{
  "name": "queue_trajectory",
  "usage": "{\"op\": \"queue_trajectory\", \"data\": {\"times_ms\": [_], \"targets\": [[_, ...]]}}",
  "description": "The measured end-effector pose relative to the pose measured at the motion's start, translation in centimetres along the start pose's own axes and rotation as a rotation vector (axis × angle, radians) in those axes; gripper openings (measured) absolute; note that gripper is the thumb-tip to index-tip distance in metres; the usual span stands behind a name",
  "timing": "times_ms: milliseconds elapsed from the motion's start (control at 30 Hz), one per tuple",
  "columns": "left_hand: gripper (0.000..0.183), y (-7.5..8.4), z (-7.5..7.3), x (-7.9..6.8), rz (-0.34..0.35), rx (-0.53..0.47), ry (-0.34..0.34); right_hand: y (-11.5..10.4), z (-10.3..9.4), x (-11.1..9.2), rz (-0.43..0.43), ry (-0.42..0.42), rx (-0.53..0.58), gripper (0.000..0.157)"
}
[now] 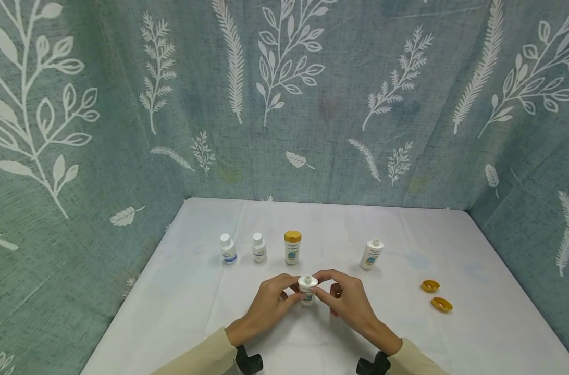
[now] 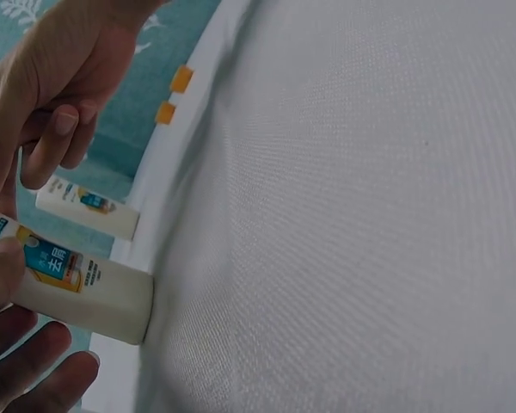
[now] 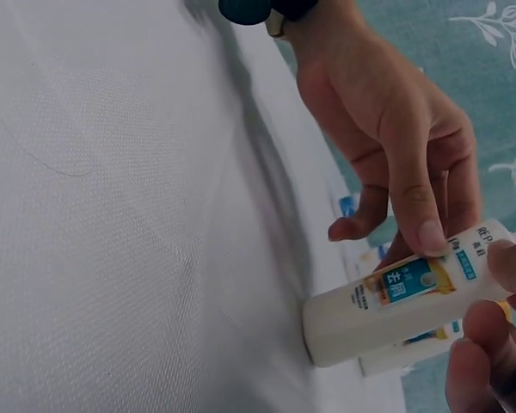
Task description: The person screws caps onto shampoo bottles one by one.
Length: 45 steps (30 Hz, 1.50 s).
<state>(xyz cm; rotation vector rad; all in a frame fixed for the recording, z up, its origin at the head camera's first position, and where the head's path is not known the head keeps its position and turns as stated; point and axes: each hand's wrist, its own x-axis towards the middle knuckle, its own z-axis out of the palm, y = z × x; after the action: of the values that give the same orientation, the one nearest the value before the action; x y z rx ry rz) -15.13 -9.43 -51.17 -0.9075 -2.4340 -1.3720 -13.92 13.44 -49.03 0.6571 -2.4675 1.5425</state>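
A curtained nook, in what kind of building I cannot tell: leaf-patterned blue-green fabric (image 1: 331,104) fills the top, left and right of the head view, walling in a white-clothed tabletop (image 1: 181,291) at lower centre.

Through my head feed I see a white bottle (image 1: 308,291) held upright just below centre, near six o'clock, narrow neck on top, blue-and-yellow label facing my side.

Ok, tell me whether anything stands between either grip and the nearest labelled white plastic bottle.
Nothing visible does: the left grip and right grip both pinch that bottle directly, one from each side.
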Motion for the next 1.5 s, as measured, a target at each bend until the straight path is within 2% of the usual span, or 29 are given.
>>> {"op": "queue_trajectory", "data": {"times_ms": [333, 533, 900, 1067, 1167, 1367, 1500], "targets": [[0.035, -0.1, 0.1, 0.3, -0.016, -0.019, -0.03, 0.3, -0.7, 0.0, -0.013, -0.022, -0.058, 0.03], [0.035, -0.3, 0.3, 0.4, -0.044, -0.018, -0.048, 0.8, -2.1, -0.3, -0.003, -0.037, -0.087, 0.035], [0.039, -0.5, 0.5, 0.3, -0.077, -0.085, -0.08, 4.1, -7.5, -2.5, 0.065, 0.038, -0.176, 0.025], [0.04, -0.7, 0.5, 0.3, -0.068, -0.089, -0.085, 5.3, -10.1, -3.8, 0.186, 0.1, -0.244, 0.029], [0.041, -0.9, 0.4, 0.2, -0.067, -0.089, -0.088, 6.0, -11.6, -4.7, 0.231, 0.131, -0.304, 0.029], [0.042, -1.0, 0.3, 0.1, -0.059, -0.091, -0.086, 7.1, -14.4, -6.8, 0.211, 0.215, -0.48, 0.031], [0.042, -1.0, 0.2, 0.0, -0.057, -0.091, -0.089, 7.5, -15.9, -8.3, 0.213, 0.252, -0.529, 0.034]]}}
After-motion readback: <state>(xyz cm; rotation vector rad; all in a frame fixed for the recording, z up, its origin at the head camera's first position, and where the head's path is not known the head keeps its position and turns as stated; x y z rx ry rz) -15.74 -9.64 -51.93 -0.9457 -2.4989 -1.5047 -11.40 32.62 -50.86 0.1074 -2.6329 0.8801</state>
